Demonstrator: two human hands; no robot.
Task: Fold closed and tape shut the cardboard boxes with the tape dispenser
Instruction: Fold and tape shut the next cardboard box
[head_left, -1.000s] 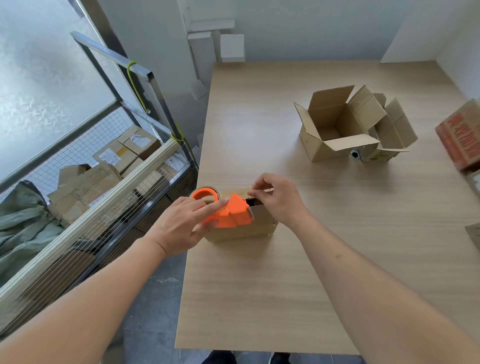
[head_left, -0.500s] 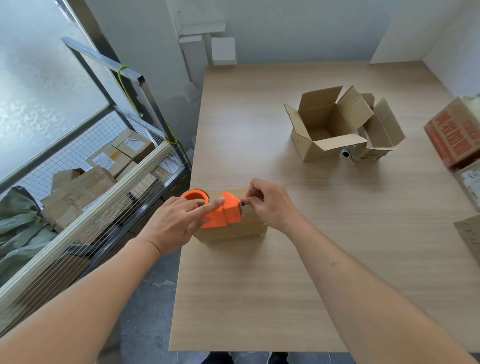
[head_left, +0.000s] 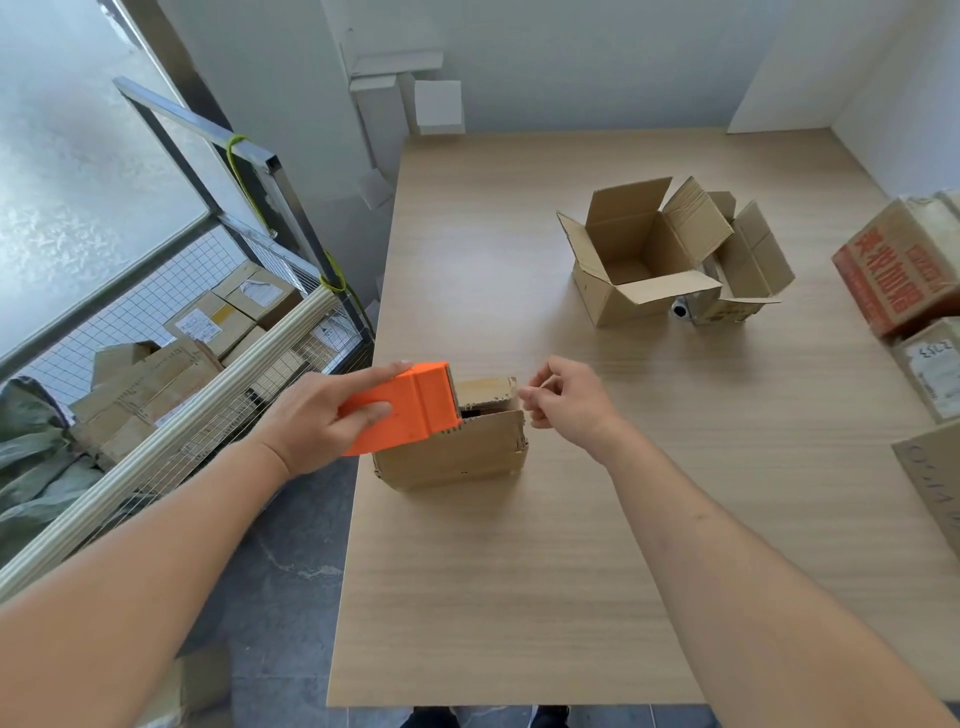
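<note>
left hand (head_left: 317, 415): grips the dispenser (head_left: 410, 405), index finger straight along its top edge, thumb across the near side
dispenser: orange plastic, boxy and smooth, toothed front edge; its lower corner overlaps the small box (head_left: 457, 441) at that box's top left
right hand (head_left: 563, 397): just right of the small box, fingers loosely curled, thumb and index tips close together; cannot tell if they pinch anything
small box: brown corrugated cardboard, worn edges, near the left edge of the table (head_left: 519, 597); top flaps nearly folded down, dark gap between them; left part hidden by the dispenser
table: light wood-grain laminate, flat, rectangular
open boxes (head_left: 639, 254): two brown cardboard boxes, flaps up, touching each other, well apart from the small box, farther back on the table
small cylinder (head_left: 680, 309): grey, round dark end, at the base between the open boxes; too small to tell more
red box (head_left: 898, 270): cardboard with red print, at the right edge, atop a plain box with a white label
cage (head_left: 171, 364): metal frame with wire mesh, left of the table, holding stacked labelled cartons
green cloth (head_left: 31, 457): crumpled, inside the cage at far left
floor (head_left: 280, 545): grey, mottled
</note>
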